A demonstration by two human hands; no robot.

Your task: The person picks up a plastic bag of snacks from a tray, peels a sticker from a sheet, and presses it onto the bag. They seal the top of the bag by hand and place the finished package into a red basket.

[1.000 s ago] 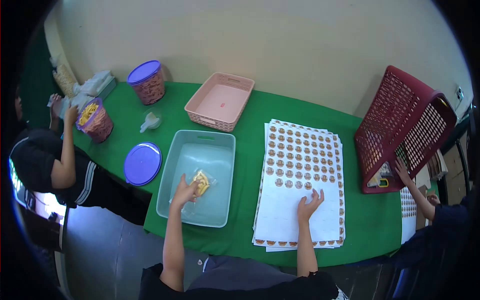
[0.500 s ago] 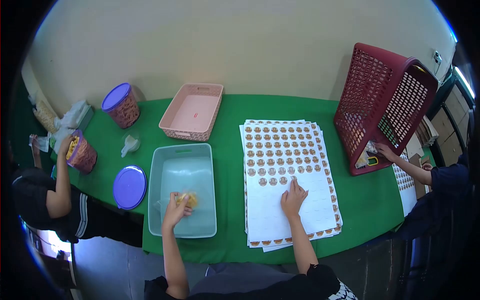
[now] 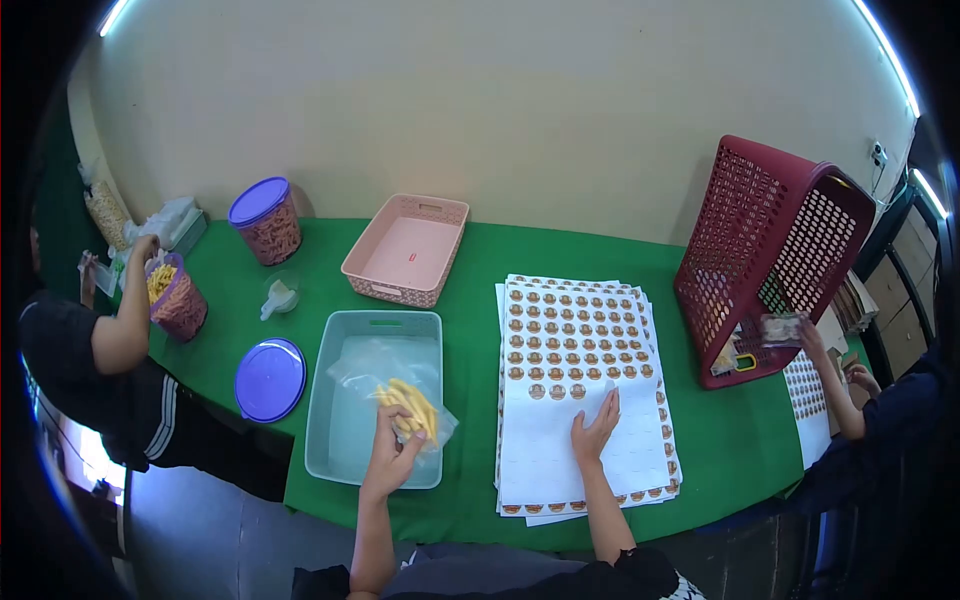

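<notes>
My left hand (image 3: 395, 455) is closed on a clear plastic bag of yellow stick snacks (image 3: 412, 408). It holds the bag over a teal plastic tray (image 3: 335, 440). My right hand (image 3: 597, 432) rests on the top sheet of round brown-and-gold stickers (image 3: 570, 455), its fingers stretched out and the thumb apart. Those fingertips are at the lower edge of the remaining sticker rows, with a small pale patch by them that I cannot make out. The lower part of this sheet is bare white backing, and more sticker sheets lie beneath it.
Behind the teal tray stands a pink basket (image 3: 455, 245). To the left are a purple lid (image 3: 270, 380), a scoop (image 3: 278, 300) and a lidded snack tub (image 3: 268, 225). One co-worker reaches into an open tub (image 3: 183, 305); another holds a packet (image 3: 782, 330) by a tipped maroon basket (image 3: 740, 230).
The snack bag in my left hand has risen and turned, so its contents show clearly. My right hand's fingers have straightened. The right co-worker has drawn a packet out beside the maroon basket.
</notes>
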